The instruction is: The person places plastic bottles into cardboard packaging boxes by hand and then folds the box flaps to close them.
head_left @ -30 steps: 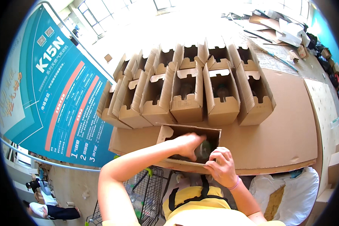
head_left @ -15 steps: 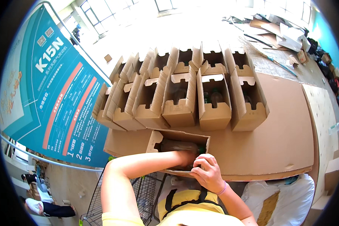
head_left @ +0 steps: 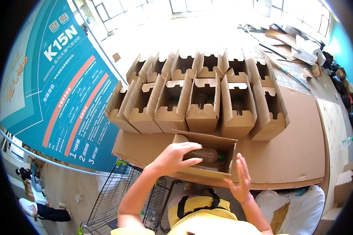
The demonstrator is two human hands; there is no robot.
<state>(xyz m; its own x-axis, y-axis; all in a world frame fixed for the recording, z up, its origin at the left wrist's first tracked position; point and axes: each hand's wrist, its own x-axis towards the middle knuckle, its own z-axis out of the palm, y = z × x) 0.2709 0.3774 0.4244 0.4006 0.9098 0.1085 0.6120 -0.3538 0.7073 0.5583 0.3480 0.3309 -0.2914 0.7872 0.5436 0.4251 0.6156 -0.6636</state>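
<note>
A small open cardboard box lies in front of me on the cardboard-covered surface. Inside it a clear plastic bottle rests on its side, its green cap toward the right end. My left hand is over the box's left end, thumb and fingers apart around the bottle's left part; whether it touches the bottle I cannot tell. Just off the box's right end, my right hand stands open with its fingers stretched upward, holding nothing.
Two rows of upright open cartons stand beyond the box, some with bottles inside. A wire cart is at lower left, beside a large teal banner. White sacks lie at lower right, and flattened cardboard is heaped far right.
My left hand has come up out of the box and spread its fingers. My right hand has left the box's right end and straightened. The view has shifted, so everything sits farther right.
</note>
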